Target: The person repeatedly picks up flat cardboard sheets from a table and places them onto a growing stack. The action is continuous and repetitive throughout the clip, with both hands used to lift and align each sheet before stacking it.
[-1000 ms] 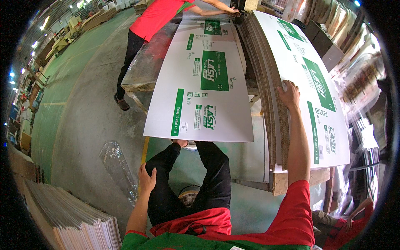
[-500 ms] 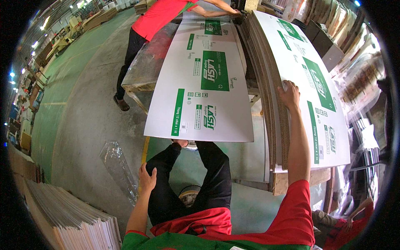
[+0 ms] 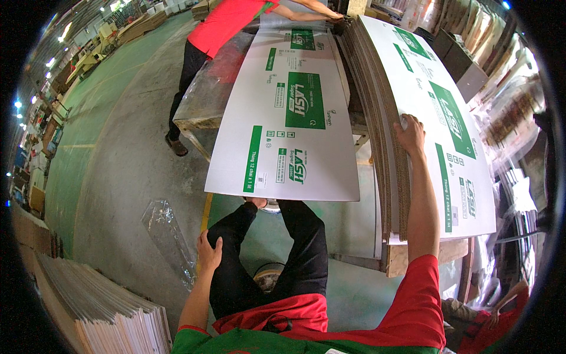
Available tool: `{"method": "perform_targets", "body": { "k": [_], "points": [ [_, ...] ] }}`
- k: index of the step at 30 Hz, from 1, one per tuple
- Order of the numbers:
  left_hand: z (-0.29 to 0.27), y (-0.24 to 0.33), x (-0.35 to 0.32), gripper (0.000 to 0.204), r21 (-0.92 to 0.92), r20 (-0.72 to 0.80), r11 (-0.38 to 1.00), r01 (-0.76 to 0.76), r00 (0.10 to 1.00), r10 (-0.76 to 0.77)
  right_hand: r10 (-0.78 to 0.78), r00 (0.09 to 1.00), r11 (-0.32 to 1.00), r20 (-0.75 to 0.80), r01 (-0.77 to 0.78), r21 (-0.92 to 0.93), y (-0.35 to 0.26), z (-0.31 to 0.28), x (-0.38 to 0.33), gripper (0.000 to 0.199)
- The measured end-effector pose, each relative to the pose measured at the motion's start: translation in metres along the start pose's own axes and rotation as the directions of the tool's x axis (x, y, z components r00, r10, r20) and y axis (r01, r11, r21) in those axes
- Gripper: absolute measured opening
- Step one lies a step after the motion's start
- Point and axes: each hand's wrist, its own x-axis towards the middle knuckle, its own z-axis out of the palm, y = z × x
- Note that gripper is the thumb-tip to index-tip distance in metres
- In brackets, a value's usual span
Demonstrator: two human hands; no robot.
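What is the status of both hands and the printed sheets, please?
Left hand on left leg. Right hand on edge of sheet stack. Printed sheet straight ahead. Co-worker's hand near stack's far end.

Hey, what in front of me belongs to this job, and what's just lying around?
Apparently in use:
white-and-green sheet overhanging the table
sheet stack under your right hand

Probably just lying about:
clear plastic on the floor
board stack, lower left
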Motion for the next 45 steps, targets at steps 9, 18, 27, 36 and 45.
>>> {"method": "perform_targets", "body": {
  "k": [9, 18, 27, 36, 45],
  "points": [
    [0.003, -0.003, 0.001, 0.069, 0.008, -0.019, 1.000, -0.013, 1.000, 0.013, 0.013, 1.000, 1.000, 0.024, -0.013, 0.012, -0.002, -0.001, 0.001, 0.053],
    [0.002, -0.001, 0.001, 0.069, 0.001, -0.022, 1.000, -0.013, 1.000, 0.013, -0.004, 1.000, 1.000, 0.008, 0.004, -0.001, -0.001, -0.002, 0.001, 0.053],
    [0.003, -0.001, 0.001, 0.066, -0.025, -0.054, 0.998, -0.060, 0.997, 0.058, -0.013, 1.000, 1.000, -0.016, 0.012, -0.014, 0.009, 0.006, 0.004, 0.054],
    [0.012, -0.006, -0.003, 0.066, -0.069, -0.168, 0.995, -0.065, 0.984, 0.052, -0.146, 0.987, 0.988, -0.060, 0.149, 0.050, 0.051, 0.035, 0.029, 0.055],
    [0.021, -0.013, -0.002, 0.066, -0.030, -0.136, 0.998, -0.062, 0.989, 0.057, -0.069, 0.996, 0.995, 0.055, 0.073, -0.072, 0.041, 0.030, 0.030, 0.053]
  ]
}}
